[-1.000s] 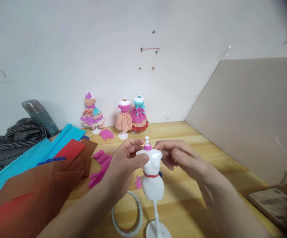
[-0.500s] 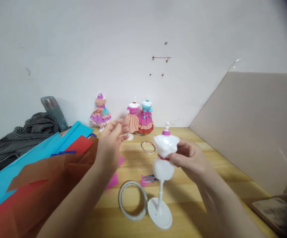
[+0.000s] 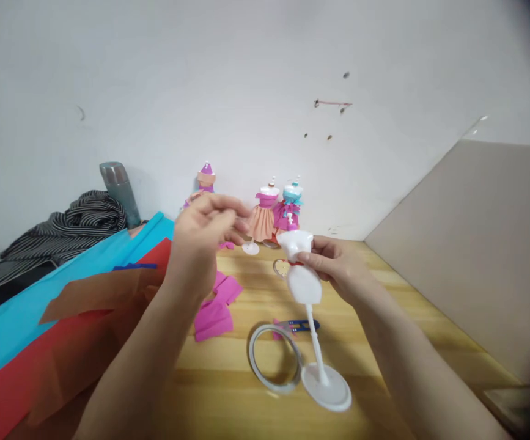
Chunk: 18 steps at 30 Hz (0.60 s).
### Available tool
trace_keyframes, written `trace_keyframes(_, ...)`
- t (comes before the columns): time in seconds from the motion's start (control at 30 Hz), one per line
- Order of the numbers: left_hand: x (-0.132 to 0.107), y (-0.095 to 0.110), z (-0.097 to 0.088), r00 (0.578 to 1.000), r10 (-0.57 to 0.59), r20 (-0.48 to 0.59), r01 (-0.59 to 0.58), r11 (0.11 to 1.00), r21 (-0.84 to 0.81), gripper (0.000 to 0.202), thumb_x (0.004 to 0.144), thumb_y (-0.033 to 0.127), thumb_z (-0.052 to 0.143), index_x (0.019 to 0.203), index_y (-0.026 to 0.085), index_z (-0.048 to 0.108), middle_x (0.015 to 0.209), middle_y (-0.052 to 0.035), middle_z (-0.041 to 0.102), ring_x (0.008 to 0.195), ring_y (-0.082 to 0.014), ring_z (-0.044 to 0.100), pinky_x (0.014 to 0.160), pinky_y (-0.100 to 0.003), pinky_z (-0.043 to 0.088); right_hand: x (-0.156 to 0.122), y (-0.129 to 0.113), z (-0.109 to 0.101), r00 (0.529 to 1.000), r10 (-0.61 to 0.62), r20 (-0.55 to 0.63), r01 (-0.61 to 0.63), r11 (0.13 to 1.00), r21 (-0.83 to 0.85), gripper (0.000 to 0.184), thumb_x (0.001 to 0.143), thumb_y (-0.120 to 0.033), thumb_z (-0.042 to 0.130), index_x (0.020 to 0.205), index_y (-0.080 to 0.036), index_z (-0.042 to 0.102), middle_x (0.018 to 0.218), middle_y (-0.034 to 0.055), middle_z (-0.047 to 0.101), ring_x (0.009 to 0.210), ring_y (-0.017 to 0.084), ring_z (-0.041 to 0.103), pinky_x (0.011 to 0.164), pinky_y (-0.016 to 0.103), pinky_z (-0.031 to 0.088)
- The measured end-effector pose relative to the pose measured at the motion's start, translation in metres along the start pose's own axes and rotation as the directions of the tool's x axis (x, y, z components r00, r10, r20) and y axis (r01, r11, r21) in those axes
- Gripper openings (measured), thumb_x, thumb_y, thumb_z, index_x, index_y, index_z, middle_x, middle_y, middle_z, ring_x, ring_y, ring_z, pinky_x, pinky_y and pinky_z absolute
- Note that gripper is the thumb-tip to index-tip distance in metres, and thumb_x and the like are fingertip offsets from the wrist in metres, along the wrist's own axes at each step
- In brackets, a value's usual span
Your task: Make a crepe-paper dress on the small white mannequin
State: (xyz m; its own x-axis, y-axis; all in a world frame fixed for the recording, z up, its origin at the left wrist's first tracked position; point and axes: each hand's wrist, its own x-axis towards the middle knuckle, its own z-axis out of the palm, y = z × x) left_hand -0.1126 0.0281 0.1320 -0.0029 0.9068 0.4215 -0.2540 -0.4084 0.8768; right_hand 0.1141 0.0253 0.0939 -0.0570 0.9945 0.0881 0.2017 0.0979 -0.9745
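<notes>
My right hand point(image 3: 340, 266) grips a small white dress form point(image 3: 304, 285) at its waist, thumb in front. The form has a pink neck band and a red band at the waist. Its stand tilts, the top leaning to the left and away, and the round base is at the lower right. My left hand point(image 3: 212, 235) is raised left of the form, fingers loosely bent and apart, slightly blurred, with nothing visible in them. A roll of tape point(image 3: 252, 360) lies beside the base. Blue-handled thread snips point(image 3: 299, 326) rest behind the stand, partly hidden by it.
Pink crepe paper pieces point(image 3: 216, 318) lie at the middle left. Blue sheets point(image 3: 12, 330), red and brown paper point(image 3: 95, 299) cover the left side. Dressed forms point(image 3: 262, 221) stand by the wall, near a flask point(image 3: 122, 195) and striped cloth point(image 3: 84, 223). A pale panel point(image 3: 485, 244) borders the right.
The dress form has tipped, its top moving left and its base right. My left hand has come slightly up. The view has turned left, showing more pink paper.
</notes>
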Motion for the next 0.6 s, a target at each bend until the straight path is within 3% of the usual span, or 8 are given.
trace_keyframes(0.07,0.001,-0.015,0.001,0.947,-0.011,0.32,-0.12,0.914,0.387,0.012,0.08,0.016,0.053,0.079,0.015,0.064,0.079,-0.0045,0.069,0.069,-0.0132,0.061,0.062,-0.025,0.045,-0.004,0.008,-0.001,0.999,0.009,-0.04,-0.007,0.999,0.047,0.035,0.058,-0.041,0.081,0.078,-0.014,0.07,0.066,0.0048,0.065,0.052,0.013,0.053,0.043,0.023,0.032)
trace_keyframes(0.13,-0.003,-0.041,0.007,0.774,-0.192,0.603,-0.35,0.663,0.661,0.014,0.082,0.018,0.054,0.08,0.015,0.068,0.081,-0.006,0.071,0.075,-0.0172,0.064,0.068,-0.029,0.046,-0.009,0.013,-0.004,0.995,-0.013,-0.098,0.021,0.997,0.079,0.033,0.057,-0.04,0.081,0.077,-0.015,0.07,0.064,0.0043,0.065,0.048,0.012,0.049,0.041,0.023,0.028)
trace_keyframes(0.23,-0.019,-0.092,0.024,0.498,-0.464,0.733,-0.651,0.358,0.669,0.015,0.082,0.019,0.057,0.087,0.011,0.068,0.094,-0.015,0.071,0.088,-0.0273,0.067,0.07,-0.033,0.048,-0.019,0.021,-0.012,0.978,-0.066,-0.2,0.088,0.991,0.103,0.03,0.055,-0.039,0.081,0.074,-0.018,0.071,0.057,0.0016,0.062,0.042,0.01,0.041,0.04,0.024,0.022)
trace_keyframes(0.37,-0.044,-0.135,0.047,0.286,-0.549,0.785,-0.677,0.464,0.571,0.013,0.082,0.02,0.06,0.088,0.013,0.07,0.095,-0.0136,0.072,0.087,-0.0275,0.07,0.069,-0.032,0.05,-0.034,0.035,-0.025,0.951,-0.124,-0.284,0.163,0.98,0.116,0.031,0.052,-0.042,0.084,0.071,-0.021,0.071,0.053,-0.0005,0.06,0.041,0.011,0.042,0.038,0.024,0.025)
trace_keyframes(0.43,-0.05,-0.136,0.052,0.216,-0.543,0.811,-0.683,0.51,0.523,0.017,0.085,0.014,0.054,0.086,0.012,0.07,0.092,-0.0148,0.073,0.085,-0.0282,0.07,0.068,-0.033,0.05,-0.041,0.041,-0.031,0.938,-0.137,-0.318,0.188,0.973,0.135,0.034,0.05,-0.044,0.085,0.071,-0.021,0.071,0.055,-0.0002,0.062,0.043,0.012,0.046,0.039,0.025,0.03)
trace_keyframes(0.5,-0.051,-0.13,0.053,0.183,-0.539,0.822,-0.692,0.523,0.498,0.019,0.083,0.007,0.052,0.081,0.009,0.07,0.084,-0.0175,0.073,0.079,-0.0297,0.07,0.065,-0.034,0.05,-0.049,0.046,-0.037,0.91,-0.136,-0.391,0.208,0.966,0.15,0.034,0.05,-0.044,0.085,0.07,-0.022,0.07,0.058,0.0008,0.065,0.047,0.014,0.052,0.042,0.027,0.036)
trace_keyframes(0.53,-0.051,-0.126,0.051,0.18,-0.541,0.821,-0.692,0.523,0.497,0.017,0.08,0.005,0.054,0.077,0.009,0.07,0.078,-0.0174,0.072,0.073,-0.0294,0.069,0.062,-0.034,0.05,-0.052,0.047,-0.039,0.883,-0.131,-0.451,0.221,0.963,0.153,0.032,0.05,-0.043,0.085,0.07,-0.022,0.07,0.059,0.001,0.066,0.049,0.016,0.054,0.044,0.028,0.039)
trace_keyframes(0.6,-0.05,-0.12,0.047,0.224,-0.542,0.81,-0.684,0.505,0.527,0.017,0.073,-0.002,0.056,0.071,0.01,0.068,0.069,-0.0151,0.07,0.064,-0.0272,0.067,0.059,-0.034,0.049,-0.058,0.048,-0.043,0.796,-0.113,-0.594,0.248,0.957,0.151,0.027,0.053,-0.038,0.083,0.07,-0.022,0.069,0.06,0.001,0.065,0.051,0.017,0.056,0.048,0.03,0.042)
